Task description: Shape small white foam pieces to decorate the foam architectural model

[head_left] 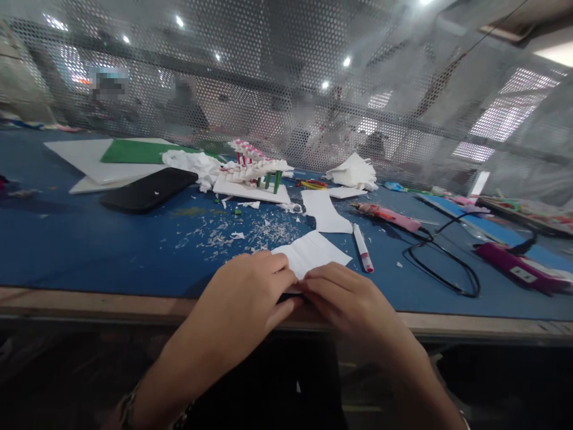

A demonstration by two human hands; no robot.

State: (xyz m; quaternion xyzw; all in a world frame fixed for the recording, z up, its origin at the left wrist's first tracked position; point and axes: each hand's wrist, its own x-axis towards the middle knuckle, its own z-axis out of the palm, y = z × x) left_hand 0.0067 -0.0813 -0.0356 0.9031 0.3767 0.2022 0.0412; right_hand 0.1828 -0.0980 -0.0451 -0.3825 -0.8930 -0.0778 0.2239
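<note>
A creased white sheet of paper [313, 254] lies at the front of the blue table, its near edge pinched between my hands. My left hand [250, 289] is closed, fingers curled over the left part of that edge. Close beside it, my right hand [347, 292] is closed too, with fingertips pressed on the paper near its middle. The fingers hide the gripped edge. Just beyond the sheet is a cut white paper piece [329, 212] with curved sides. A white marker [362, 248] with a red end lies to the right.
White scraps [264, 233] litter the blue table [134, 251]. Farther back are a black phone [150, 190], a small white-and-green model [255, 170] and crumpled paper [194, 166]. At right lie a pink hot glue gun [389, 215], its black cable and a purple power strip [521, 266].
</note>
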